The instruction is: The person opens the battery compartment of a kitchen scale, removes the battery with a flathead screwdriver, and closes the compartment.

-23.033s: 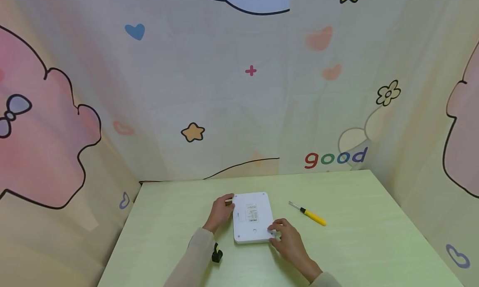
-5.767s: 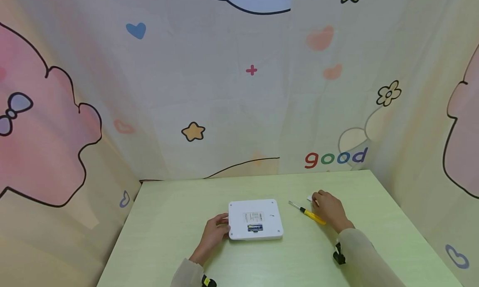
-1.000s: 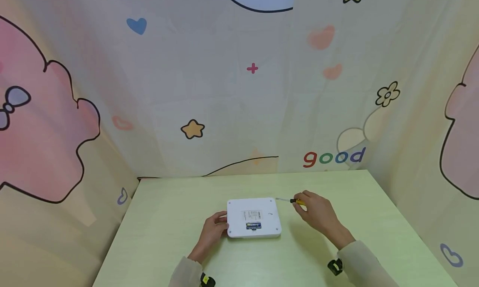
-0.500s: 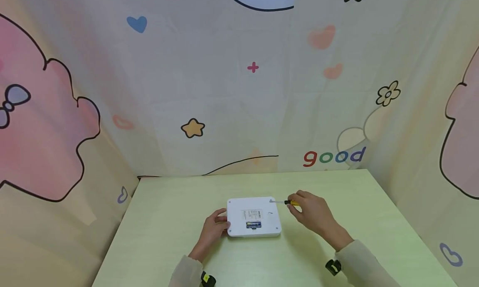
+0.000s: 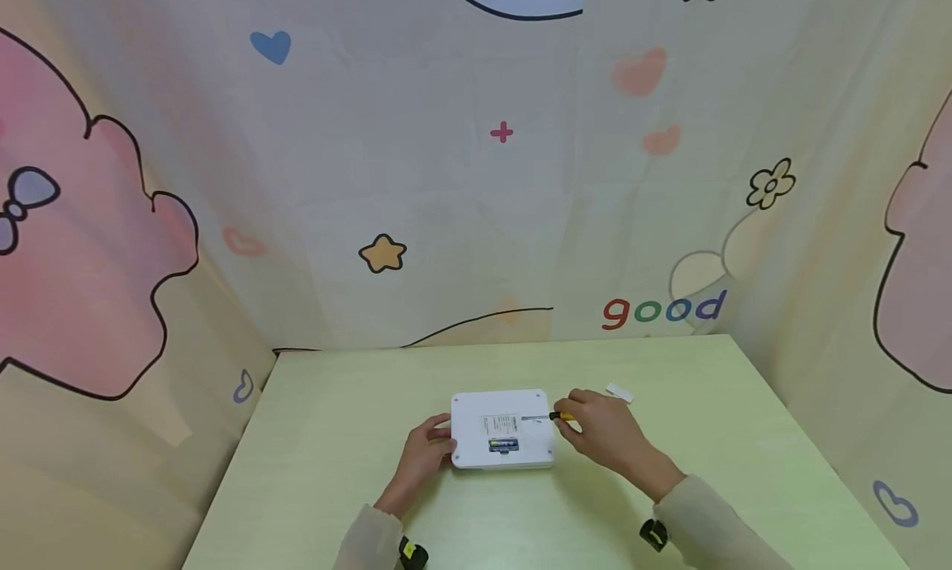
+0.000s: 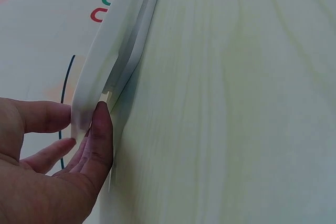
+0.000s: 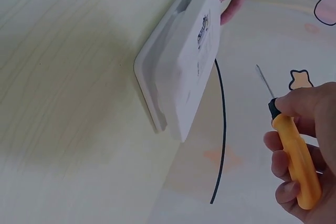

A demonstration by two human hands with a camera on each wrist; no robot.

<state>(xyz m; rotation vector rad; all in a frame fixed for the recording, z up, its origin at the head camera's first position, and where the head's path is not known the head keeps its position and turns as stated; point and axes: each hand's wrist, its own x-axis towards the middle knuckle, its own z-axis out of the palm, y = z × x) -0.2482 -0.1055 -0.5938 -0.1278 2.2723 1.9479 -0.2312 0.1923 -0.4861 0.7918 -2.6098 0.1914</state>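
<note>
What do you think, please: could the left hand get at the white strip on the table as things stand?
Probably not: the left hand holds the device by its left edge, and the device and the right hand, which holds a screwdriver, lie between that hand and the strip.

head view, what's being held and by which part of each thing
The screwdriver, by its yellow handle, in the right grip; the white battery-powered device, by its left edge, in the left grip.
</note>
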